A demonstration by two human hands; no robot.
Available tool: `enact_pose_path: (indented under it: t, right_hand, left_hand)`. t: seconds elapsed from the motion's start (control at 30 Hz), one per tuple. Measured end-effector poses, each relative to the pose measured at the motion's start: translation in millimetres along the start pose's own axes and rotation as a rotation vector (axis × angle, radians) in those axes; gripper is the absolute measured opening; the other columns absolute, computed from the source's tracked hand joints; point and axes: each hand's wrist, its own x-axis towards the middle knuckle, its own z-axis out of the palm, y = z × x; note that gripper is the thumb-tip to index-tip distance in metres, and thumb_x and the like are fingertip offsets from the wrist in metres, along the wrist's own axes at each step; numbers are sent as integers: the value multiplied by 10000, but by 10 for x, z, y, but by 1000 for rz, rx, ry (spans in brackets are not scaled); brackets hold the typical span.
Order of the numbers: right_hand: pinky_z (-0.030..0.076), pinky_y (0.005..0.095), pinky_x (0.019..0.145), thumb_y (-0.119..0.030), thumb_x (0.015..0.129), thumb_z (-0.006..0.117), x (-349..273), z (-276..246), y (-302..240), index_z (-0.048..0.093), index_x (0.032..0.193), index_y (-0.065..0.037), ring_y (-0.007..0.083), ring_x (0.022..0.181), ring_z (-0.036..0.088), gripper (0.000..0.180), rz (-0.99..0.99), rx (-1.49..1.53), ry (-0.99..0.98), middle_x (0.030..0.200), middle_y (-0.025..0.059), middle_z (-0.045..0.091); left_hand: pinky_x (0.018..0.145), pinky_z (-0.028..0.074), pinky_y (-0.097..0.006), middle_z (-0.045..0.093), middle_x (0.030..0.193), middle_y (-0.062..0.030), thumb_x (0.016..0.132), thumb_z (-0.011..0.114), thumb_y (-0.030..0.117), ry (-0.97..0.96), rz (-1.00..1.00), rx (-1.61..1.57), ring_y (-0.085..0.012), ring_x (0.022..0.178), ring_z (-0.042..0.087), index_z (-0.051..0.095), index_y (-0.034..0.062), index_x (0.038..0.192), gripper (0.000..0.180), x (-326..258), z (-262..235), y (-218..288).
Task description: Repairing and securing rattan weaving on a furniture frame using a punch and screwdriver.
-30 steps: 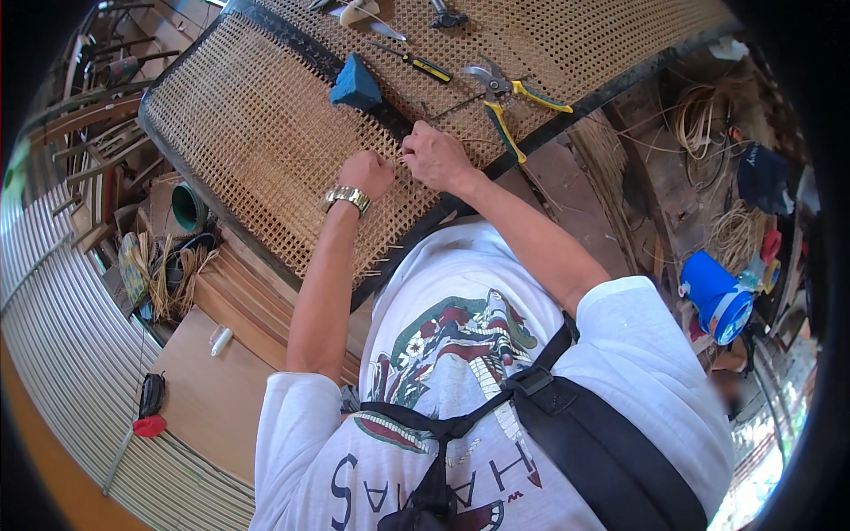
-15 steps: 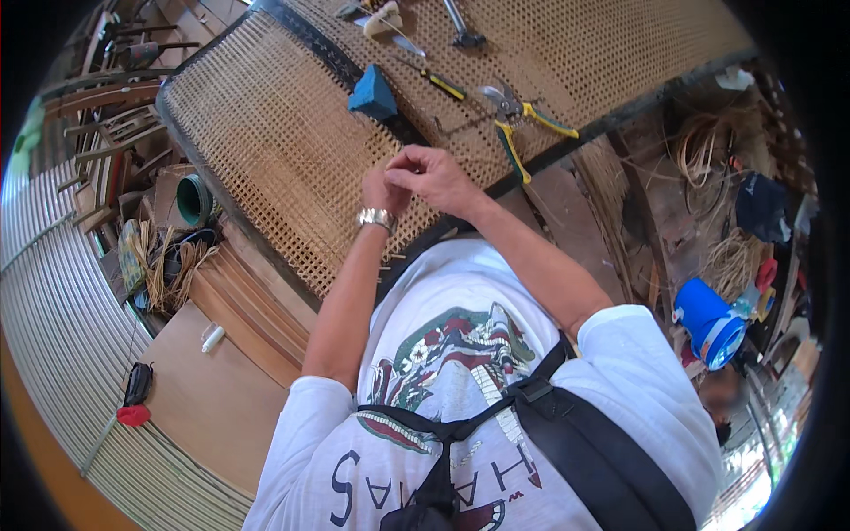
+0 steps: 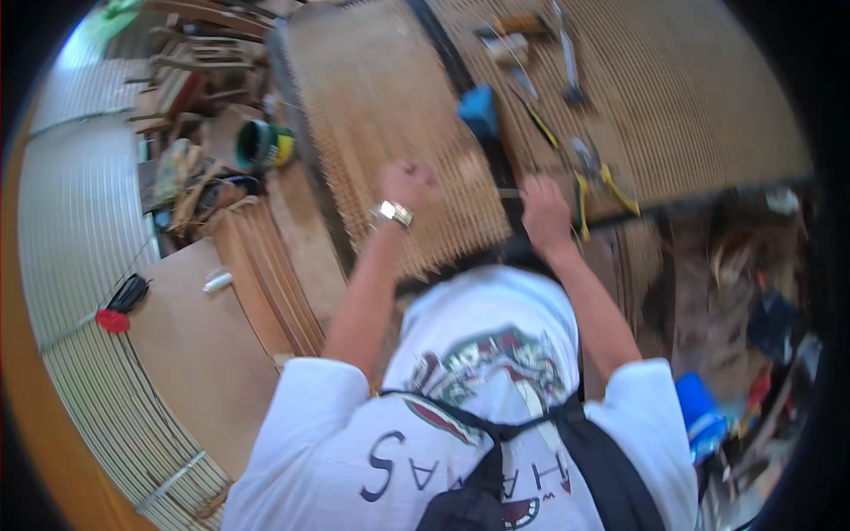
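Observation:
My left hand (image 3: 409, 183), smeared by motion, is over the woven cane panel (image 3: 381, 106) on the left; its fingers are too blurred to read. To its right, my right hand (image 3: 545, 211) is closed, fingers curled, by the dark frame bar (image 3: 443, 49) and close to yellow-handled pruning shears (image 3: 586, 164). Whatever the right hand may hold is hidden, though a thin pale line shows just left of it. A blue block (image 3: 479, 112) sits on the bar beyond my hands.
A hammer (image 3: 571, 66), a slim yellow-and-black tool (image 3: 538, 122) and a wooden-handled tool (image 3: 516, 25) lie on the right cane panel (image 3: 699, 97). Wood strips (image 3: 257, 274) and a green bucket (image 3: 254, 144) are at left. A blue bucket (image 3: 699, 411) stands at lower right.
My hands were together over the cane; now they are apart, the right one moved toward the pruning shears. The whole view has turned and shifted, with the panel further right.

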Motion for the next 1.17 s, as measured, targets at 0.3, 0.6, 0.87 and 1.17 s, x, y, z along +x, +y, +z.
enact_pose_path:
  t: [0.3, 0.6, 0.87, 1.17]
  right_hand:
    - [488, 529, 729, -177, 963, 597, -1478, -782, 130, 567, 943, -67, 435, 863, 620, 116, 536, 61, -27, 930, 177, 640]
    - [493, 514, 726, -151, 956, 593, -2057, -1286, 1005, 595, 913, -34, 454, 827, 639, 125, 839, -177, 83, 848, 235, 654]
    - [563, 438, 669, -174, 887, 641, -1417, -1738, 9, 687, 910, -141, 333, 785, 672, 61, 294, -108, -147, 842, 107, 647]
    - [574, 376, 760, -344, 822, 808, -1668, -1765, 301, 733, 1025, -87, 240, 858, 728, 335, 428, 166, -122, 959, 80, 740]
  left_hand:
    - [670, 583, -310, 767, 858, -69, 862, 661, 55, -270, 213, 3, -141, 749, 721, 758, 46, 968, 144, -705, 113, 421]
    - [775, 545, -454, 722, 993, -141, 968, 628, 223, -647, 741, 196, -375, 917, 683, 666, 116, 1113, 184, -1192, 1429, 766]
    - [877, 515, -350, 726, 972, -87, 1048, 532, 215, -1149, 459, 74, -203, 929, 674, 692, 42, 1075, 237, -1553, 1625, 881]
    - [794, 520, -293, 754, 930, -69, 920, 745, 434, -842, 473, 347, -113, 801, 646, 736, 95, 1212, 448, -924, 908, 623]
